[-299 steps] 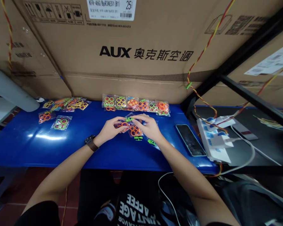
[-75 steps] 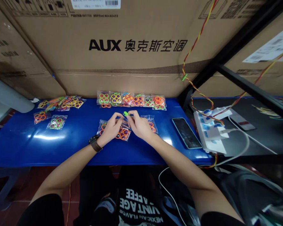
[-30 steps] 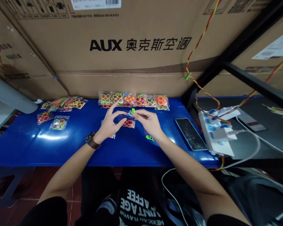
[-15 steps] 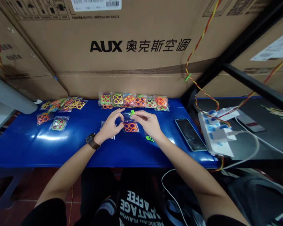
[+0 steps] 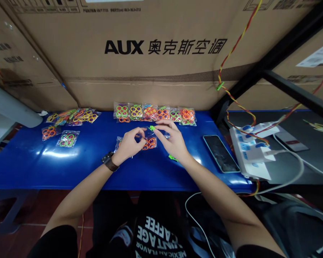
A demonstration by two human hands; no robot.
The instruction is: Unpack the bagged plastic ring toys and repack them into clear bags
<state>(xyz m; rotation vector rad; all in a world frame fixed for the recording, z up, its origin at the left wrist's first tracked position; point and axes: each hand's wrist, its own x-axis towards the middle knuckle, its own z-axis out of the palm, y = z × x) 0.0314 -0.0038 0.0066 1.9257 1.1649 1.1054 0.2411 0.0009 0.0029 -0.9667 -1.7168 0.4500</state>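
My left hand (image 5: pixel 129 144), with a dark watch on the wrist, has its thumb and index finger pinched at the edge of a clear bag with orange rings (image 5: pixel 150 143). My right hand (image 5: pixel 172 139) pinches a small green plastic piece (image 5: pixel 152 128) between thumb and fingers, just above that bag. Another green piece (image 5: pixel 172 157) lies on the blue table beneath the right hand. A second clear bag (image 5: pixel 118 141) is partly hidden behind my left hand.
Several bagged ring sets (image 5: pixel 136 111) line the back edge of the blue table (image 5: pixel 91 172). More bags (image 5: pixel 85 116) lie at the left. A phone (image 5: pixel 222 154) and a white power strip (image 5: pixel 249 152) are on the right. A large cardboard box (image 5: pixel 150 71) stands behind.
My left hand has moved slightly down and right, now at the orange-ring bag's edge. The right hand still pinches the green piece. The view has shifted a little.
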